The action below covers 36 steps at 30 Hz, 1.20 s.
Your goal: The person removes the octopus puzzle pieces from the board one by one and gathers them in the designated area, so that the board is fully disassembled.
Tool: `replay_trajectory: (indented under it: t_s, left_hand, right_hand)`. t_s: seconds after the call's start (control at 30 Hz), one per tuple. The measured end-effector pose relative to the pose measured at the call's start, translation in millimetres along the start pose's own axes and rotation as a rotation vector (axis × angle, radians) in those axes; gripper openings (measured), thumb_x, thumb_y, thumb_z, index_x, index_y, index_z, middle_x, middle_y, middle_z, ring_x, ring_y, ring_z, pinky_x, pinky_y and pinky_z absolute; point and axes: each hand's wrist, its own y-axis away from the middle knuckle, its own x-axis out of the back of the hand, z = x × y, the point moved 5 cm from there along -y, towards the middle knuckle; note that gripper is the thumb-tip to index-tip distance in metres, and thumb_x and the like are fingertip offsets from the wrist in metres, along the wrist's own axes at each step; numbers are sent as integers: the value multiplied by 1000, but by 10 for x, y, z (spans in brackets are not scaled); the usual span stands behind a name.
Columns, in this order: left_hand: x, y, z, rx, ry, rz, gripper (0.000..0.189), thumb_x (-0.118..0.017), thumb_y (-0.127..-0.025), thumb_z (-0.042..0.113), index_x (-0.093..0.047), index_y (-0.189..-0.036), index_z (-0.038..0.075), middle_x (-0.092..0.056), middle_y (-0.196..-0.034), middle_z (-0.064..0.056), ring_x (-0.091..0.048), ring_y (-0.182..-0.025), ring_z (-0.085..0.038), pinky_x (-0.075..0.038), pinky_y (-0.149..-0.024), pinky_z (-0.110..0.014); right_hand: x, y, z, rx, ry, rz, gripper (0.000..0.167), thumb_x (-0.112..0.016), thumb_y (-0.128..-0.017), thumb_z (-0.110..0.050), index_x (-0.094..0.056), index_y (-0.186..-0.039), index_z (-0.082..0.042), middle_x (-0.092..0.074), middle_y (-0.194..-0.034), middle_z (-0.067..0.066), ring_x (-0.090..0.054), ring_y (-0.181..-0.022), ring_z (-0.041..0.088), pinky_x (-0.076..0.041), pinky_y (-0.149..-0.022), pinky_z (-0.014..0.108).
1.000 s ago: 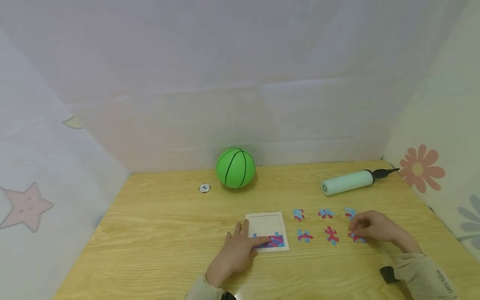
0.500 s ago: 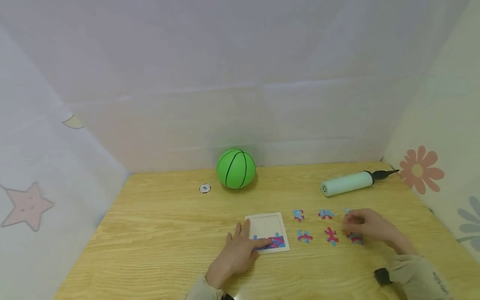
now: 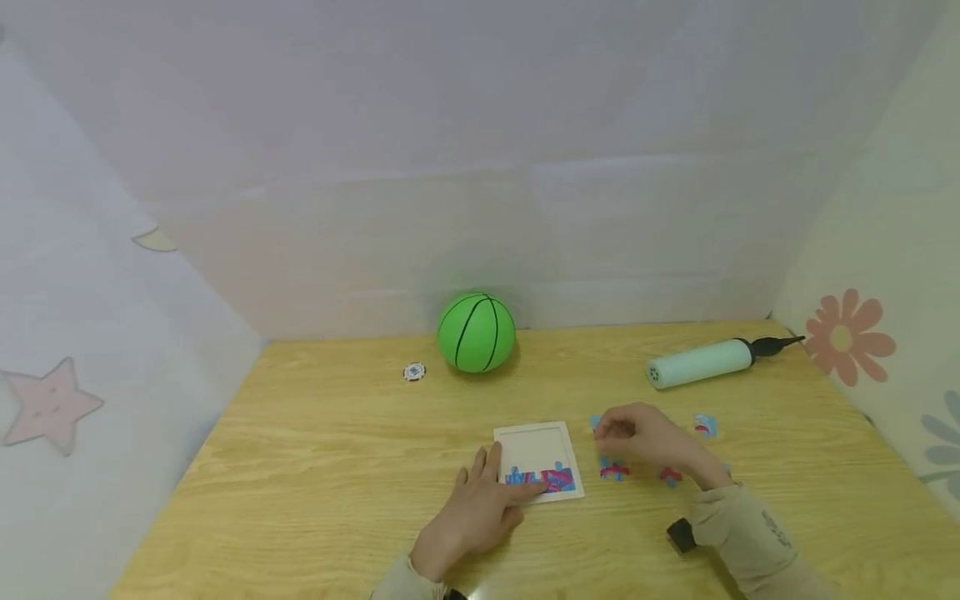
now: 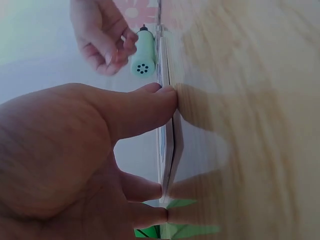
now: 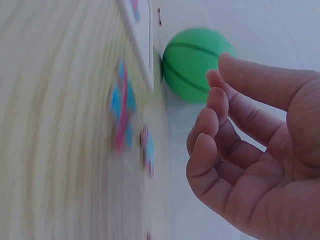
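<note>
My left hand (image 3: 474, 518) lies over the left and near side of a white puzzle tray (image 3: 534, 428), its index finger stretched across joined blue and pink pieces (image 3: 557, 479) in the tray's near part. In the left wrist view the thumb (image 4: 145, 112) touches the tray's edge. My right hand (image 3: 647, 433) hovers over the loose puzzle pieces right of the tray, fingers loosely curled. Nothing shows between its thumb and fingertips in the right wrist view. One jigsaw piece (image 3: 614, 470) lies just below it, another (image 5: 122, 107) shows blurred; the hand hides some others.
At the back stands a green ball (image 3: 477, 332), with a poker chip (image 3: 414, 372) left of it. A pale green hand pump (image 3: 699, 364) lies at the back right. Another loose puzzle piece (image 3: 705, 425) sits right of the right hand. Cloth walls border the table.
My right hand has moved left from the rightmost pieces towards the tray, uncovering the far right piece. The left hand has stayed on the tray. The view has shifted slightly.
</note>
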Motion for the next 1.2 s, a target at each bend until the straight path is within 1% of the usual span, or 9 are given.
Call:
replay_trajectory:
  t_s: [0.1,0.23,0.33,0.47,0.6,0.7,0.83,1.0,1.2]
  left_hand:
    - [5,-8,-2,2,-6,-12,42,-63,-92,25,-58,-130,43,-20,-149,-35,-22,-135,-54,-28,-100,-67]
    - [-2,-22,1,-2,-15,-34,43,-63,-92,27,-56,-132,43,-19,-151,-33,-22,-136,-53,-28,-101,-66]
    - [1,-26,18,-14,-27,-52,45,-63,-92,28,-55,-133,43,-19,-151,-32,-21,-136,-52,-29,-101,-65]
    - [6,-30,38,-24,-44,-88,48,-64,-91,33,-52,-136,43,-18,-153,-30,-20,-137,-51,-29,-102,-64]
    - [14,-30,49,-32,-70,-112,51,-65,-90,38,-49,-138,44,-17,-154,-29,-19,-138,-49,-30,-102,-63]
    - [29,-27,51,-36,-84,-111,52,-65,-89,38,-48,-138,44,-17,-153,-30,-19,-138,-50,-30,-102,-64]
    - [41,-19,38,-27,-77,-117,52,-65,-89,38,-49,-138,43,-17,-153,-30,-18,-139,-49,-30,-102,-64]
    - [26,-6,11,0,-57,-134,51,-64,-90,39,-48,-138,45,-15,-154,-28,-15,-140,-47,-27,-104,-63]
    - [18,6,-4,6,-46,-138,51,-64,-90,37,-48,-138,44,-15,-154,-28,-16,-140,-47,-27,-104,-63]
  right_hand:
    - [-152,-197,-123,39,38,-21,7,-67,-91,-17,-67,-91,-9,-65,-84,-3,-58,-72,9,-49,-66,25]
    - [-332,-425,-253,58,66,-47,4,-68,-89,-13,-69,-89,-9,-63,-80,-4,-56,-71,9,-48,-65,25]
    - [-471,-552,-332,55,83,-85,4,-68,-89,-11,-70,-89,-8,-63,-78,-5,-56,-71,8,-48,-67,24]
    - [-640,-666,-403,47,104,-148,5,-67,-89,-9,-71,-89,-6,-62,-76,-5,-55,-68,6,-47,-63,23]
    - [-741,-725,-425,47,122,-190,5,-67,-88,-6,-71,-89,-5,-63,-74,-4,-54,-62,6,-46,-58,23]
    - [-778,-752,-418,51,139,-203,4,-68,-87,-6,-72,-87,-6,-63,-72,-5,-54,-61,5,-46,-58,23]
    - [-814,-773,-406,63,153,-219,6,-68,-88,-7,-73,-85,-8,-63,-72,-7,-53,-62,3,-46,-60,23]
    - [-848,-775,-414,80,141,-247,9,-66,-90,-7,-73,-85,-7,-65,-74,-6,-53,-63,3,-47,-60,23]
    - [-897,-784,-410,47,119,-249,8,-65,-89,-4,-71,-84,-7,-64,-74,-3,-53,-60,5,-46,-60,24]
